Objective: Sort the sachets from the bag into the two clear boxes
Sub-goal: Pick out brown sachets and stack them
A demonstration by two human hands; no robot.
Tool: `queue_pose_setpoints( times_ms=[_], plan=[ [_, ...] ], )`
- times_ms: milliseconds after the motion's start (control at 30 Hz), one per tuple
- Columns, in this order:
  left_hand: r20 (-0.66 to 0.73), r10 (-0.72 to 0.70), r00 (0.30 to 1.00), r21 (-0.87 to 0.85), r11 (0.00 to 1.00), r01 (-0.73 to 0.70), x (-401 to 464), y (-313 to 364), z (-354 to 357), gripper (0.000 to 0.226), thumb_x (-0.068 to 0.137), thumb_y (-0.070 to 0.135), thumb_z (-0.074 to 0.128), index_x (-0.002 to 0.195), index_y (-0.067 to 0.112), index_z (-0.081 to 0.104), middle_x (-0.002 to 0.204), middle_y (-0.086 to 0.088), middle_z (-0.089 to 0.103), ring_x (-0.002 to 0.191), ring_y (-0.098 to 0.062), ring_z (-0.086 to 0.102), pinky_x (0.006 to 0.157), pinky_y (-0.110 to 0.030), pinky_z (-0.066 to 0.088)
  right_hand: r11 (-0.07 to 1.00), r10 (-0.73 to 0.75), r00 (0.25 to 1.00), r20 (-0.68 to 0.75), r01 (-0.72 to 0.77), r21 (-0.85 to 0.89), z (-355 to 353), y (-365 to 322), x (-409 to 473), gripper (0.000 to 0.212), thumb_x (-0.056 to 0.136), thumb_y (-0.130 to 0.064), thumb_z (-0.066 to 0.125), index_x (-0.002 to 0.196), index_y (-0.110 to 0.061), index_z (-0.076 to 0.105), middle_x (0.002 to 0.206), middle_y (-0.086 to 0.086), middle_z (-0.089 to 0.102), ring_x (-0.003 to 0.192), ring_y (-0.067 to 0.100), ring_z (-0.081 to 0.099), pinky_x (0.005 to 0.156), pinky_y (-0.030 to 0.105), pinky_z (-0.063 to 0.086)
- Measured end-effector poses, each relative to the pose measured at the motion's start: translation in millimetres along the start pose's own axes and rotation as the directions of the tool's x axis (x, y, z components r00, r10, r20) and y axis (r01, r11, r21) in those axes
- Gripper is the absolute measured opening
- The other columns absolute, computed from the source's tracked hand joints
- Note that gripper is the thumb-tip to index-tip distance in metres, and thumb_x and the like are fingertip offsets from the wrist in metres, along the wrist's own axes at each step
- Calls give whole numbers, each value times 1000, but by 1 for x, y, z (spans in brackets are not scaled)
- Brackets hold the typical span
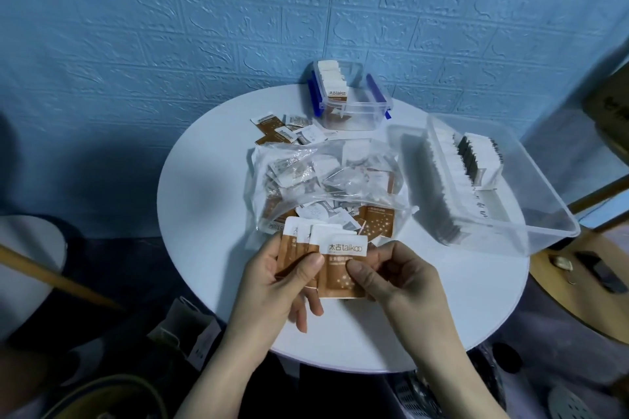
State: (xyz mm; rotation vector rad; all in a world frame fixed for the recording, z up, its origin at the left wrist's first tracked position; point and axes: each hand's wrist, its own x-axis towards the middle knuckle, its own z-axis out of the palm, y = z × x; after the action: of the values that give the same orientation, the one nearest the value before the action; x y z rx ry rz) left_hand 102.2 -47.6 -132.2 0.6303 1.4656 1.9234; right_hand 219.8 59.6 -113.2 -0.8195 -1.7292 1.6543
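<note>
A clear plastic bag [326, 177] full of brown and white sachets lies in the middle of the round white table [211, 201]. My left hand [282, 279] holds a fanned stack of brown sachets [340, 265] near the table's front edge. My right hand [398, 275] pinches the front sachet of that stack. A small clear box with blue clips [360, 112] stands at the back and holds upright brown sachets. A large clear box [531, 214] at the right holds rows of white sachets.
Several loose brown and white sachets [282, 129] lie on the table behind the bag. A blue brick-pattern wall [204, 27] stands behind the table. Bags and clutter [190, 333] sit on the floor at the left and right.
</note>
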Motion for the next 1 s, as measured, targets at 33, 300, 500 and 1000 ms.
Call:
queue_pose_setpoints(
  times_ms=[33,300,500,1000],
  plan=[
    [0,1,1000,-3,1000,-1,0,0,0,32,76,20,66,105,9,58,70,-7,68,38,-22,54,29,-20,33,1000,1,1000,-11,-1,-6,2,2,1,15,76,-5,75,72,-5,61,63,10,63,61,21,54,60,32,44],
    [-33,22,999,-4,1000,-23,-1,1,3,38,70,11,78,103,9,59,75,-7,69,40,-20,52,29,-21,34,979,-62,997,-46,52,-199,3,-5,-2,23,75,-32,74,68,-14,62,62,3,67,54,14,56,55,21,41],
    [-158,55,986,-13,998,-58,1,-2,8,40,67,13,73,104,8,58,77,-10,70,40,-21,53,29,-21,33,640,-157,983,-95,28,-768,-24,-6,3,46,68,-71,54,96,-36,58,94,-15,59,70,2,49,58,27,38],
    [-185,62,981,16,998,-60,1,-3,10,37,71,13,70,105,13,56,83,-12,72,44,-29,61,30,-24,37,824,-60,995,-79,5,-567,-34,5,13,18,87,-15,67,98,-29,67,85,-5,66,79,13,60,73,30,44]
  ],
)
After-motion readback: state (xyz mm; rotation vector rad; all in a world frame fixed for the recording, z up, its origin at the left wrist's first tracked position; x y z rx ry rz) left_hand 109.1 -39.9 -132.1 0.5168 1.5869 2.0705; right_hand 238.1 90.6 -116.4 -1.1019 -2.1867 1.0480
